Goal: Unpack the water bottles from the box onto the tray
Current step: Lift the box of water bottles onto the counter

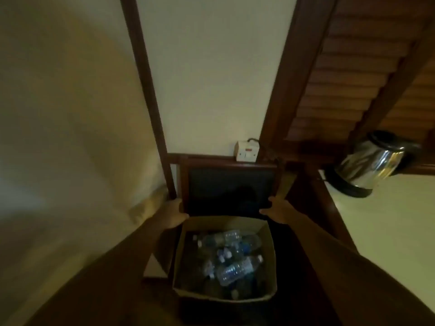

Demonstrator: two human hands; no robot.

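Note:
An open cardboard box (268,262) sits low in the middle, holding several clear plastic water bottles (237,269) with white caps, lying jumbled. Beyond the box stands a dark tray (231,164) with a wooden frame, tilted up on edge toward the wall. My left hand (173,214) grips the tray's left side and my right hand (277,210) grips its right side. Both hands are just above the box's far rim.
A steel electric kettle (369,162) on a black base stands on a pale counter (388,231) at the right. A white wall socket (247,150) sits behind the tray. Dark wooden posts and slatted wood panels rise behind. A pale curtain (70,137) hangs at left.

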